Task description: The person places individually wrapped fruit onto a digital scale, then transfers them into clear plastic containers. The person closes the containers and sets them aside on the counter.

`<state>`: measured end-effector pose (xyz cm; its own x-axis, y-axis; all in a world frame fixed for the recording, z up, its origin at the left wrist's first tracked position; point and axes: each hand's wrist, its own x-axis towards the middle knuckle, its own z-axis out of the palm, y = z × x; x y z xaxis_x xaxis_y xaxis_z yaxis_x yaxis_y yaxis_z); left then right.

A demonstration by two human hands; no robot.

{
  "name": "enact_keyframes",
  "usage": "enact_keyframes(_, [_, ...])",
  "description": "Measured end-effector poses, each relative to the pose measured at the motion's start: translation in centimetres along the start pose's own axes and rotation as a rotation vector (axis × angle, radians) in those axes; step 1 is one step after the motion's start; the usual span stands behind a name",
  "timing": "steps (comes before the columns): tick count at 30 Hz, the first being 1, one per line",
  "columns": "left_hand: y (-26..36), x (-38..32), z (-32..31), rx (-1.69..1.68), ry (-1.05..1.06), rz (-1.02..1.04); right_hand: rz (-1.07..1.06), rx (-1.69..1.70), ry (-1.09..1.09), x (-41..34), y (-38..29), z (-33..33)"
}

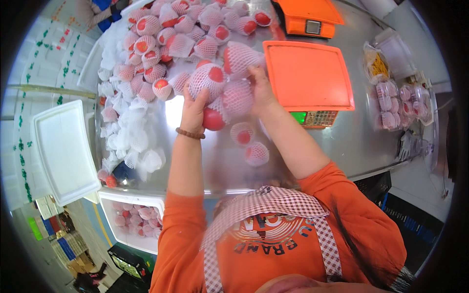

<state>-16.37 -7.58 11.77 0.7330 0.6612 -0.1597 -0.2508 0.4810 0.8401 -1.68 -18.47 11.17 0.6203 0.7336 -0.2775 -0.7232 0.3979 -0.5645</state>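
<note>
Several red tomatoes in white foam net sleeves are bunched between my two hands above the metal table. My left hand [196, 110], with a beaded bracelet at the wrist, grips a net-wrapped tomato [207, 82] from the left. A barer red tomato [214, 119] shows just below, by my left thumb side. On the other side my right hand [262, 89] presses against a blurred wrapped tomato [237, 97]; its fingers reach a larger sleeved one [242, 58]. Two more wrapped tomatoes, an upper [242, 133] and a lower [257, 154], are nearer my body.
A heap of sleeved tomatoes [146, 45] covers the back left, with loose foam nets [128, 128] before it. Orange scales, one near [307, 75] and one farther [309, 16], stand right. Packed trays [388, 104] lie far right. A white foam box [128, 199] sits below left; another person [100, 13] stands beyond.
</note>
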Motion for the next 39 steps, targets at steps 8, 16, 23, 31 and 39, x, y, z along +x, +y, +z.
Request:
enact_keyframes(8, [-8.1,2.9,13.9,-0.041,-0.24,-0.04,-0.29,-0.131,0.05,-4.1,-14.3,-7.3])
enact_keyframes(16, [-14.1,3.2,21.1,0.397,-0.005,-0.09,-0.241,-0.397,0.276,-3.3,-18.5,-14.9])
enact_keyframes(23, [-13.8,4.4,20.8,0.552,0.029,0.078,-0.186,-1.067,0.169,-2.9,-22.0,-16.2])
enact_keyframes(31, [-10.8,-0.1,17.5,0.6,-0.105,0.082,-0.264,-1.158,0.139,-5.7,-24.5,-18.0])
enact_keyframes(39, [-9.9,-10.4,5.3,1.146,0.307,0.114,-0.249,-0.964,0.23,-16.9,-21.0,-26.6])
